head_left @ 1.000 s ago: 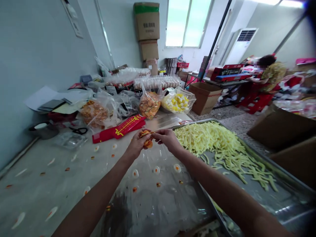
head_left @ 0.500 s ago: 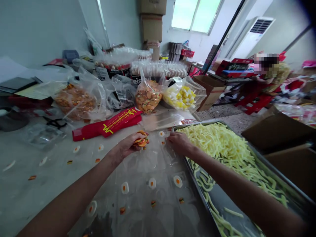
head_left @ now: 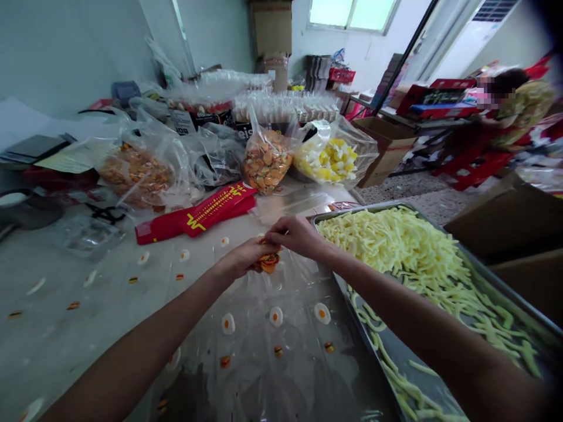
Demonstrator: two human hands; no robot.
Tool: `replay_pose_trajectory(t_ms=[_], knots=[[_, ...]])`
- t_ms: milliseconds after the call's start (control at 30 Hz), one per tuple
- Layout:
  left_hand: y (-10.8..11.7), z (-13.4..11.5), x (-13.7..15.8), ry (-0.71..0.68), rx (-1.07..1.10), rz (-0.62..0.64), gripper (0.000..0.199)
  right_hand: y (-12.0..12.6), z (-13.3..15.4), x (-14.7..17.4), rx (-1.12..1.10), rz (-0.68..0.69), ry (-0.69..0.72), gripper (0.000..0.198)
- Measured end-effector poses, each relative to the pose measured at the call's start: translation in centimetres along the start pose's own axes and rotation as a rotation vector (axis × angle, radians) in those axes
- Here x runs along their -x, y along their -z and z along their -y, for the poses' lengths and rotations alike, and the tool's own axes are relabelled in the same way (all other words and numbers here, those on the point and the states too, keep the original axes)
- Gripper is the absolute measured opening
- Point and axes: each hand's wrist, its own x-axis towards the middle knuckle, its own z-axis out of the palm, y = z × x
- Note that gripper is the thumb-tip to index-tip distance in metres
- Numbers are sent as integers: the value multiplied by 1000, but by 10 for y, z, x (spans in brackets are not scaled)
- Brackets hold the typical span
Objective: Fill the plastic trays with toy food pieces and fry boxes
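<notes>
My left hand [head_left: 246, 258] is closed round a bunch of small orange pizza-like pieces [head_left: 269, 264] with red and green specks. Over its fingertips, my right hand [head_left: 294, 234] is pinched at the top of the bunch; what its fingers grip is hidden. Beneath both hands lie flat clear plastic sheets or bags in rows. On them sit small fried-egg pieces [head_left: 276, 316] and tiny burger pieces [head_left: 278, 351], several of each. To the right of my right hand stands a metal tray [head_left: 352, 316] heaped with pale yellow fry-like strips [head_left: 387, 240].
Behind the hands lies a red folded packet [head_left: 197, 214] with yellow print. Clear bags of orange pieces [head_left: 267, 161] and yellow-white pieces [head_left: 329, 161] stand farther back. Scissors [head_left: 104, 214] lie at left, open cartons [head_left: 505, 228] at right. A person [head_left: 523, 111] is at the far right.
My right hand has moved left and up from the sheet to meet my left hand at the bunch. My left hand has shifted slightly right, still holding the pieces.
</notes>
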Motion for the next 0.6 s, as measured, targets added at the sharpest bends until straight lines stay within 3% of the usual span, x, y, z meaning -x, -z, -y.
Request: replay_pose_trajectory(t_ms=[100,233,267,333,433,500,600], knots=[[9,-3,9,-4,-42,-28,39,-13,-2,-17,-92,25,-61,19],[46,-5,28,21,22,-78,38,-15,-29,-19,-221,-64,-243,25],[55,-5,32,26,33,-117,38,-17,-34,-14,-163,-106,-209,23],[69,-4,41,17,52,-185,36,-24,-40,-1,73,-92,-5,18],[77,-2,49,-13,97,-177,35,-40,-37,20,471,154,314,19],[77,0,50,-34,113,-139,38,-48,-32,29,624,260,377,22],[73,6,50,-62,111,-118,43,-48,-23,30,585,217,295,26]])
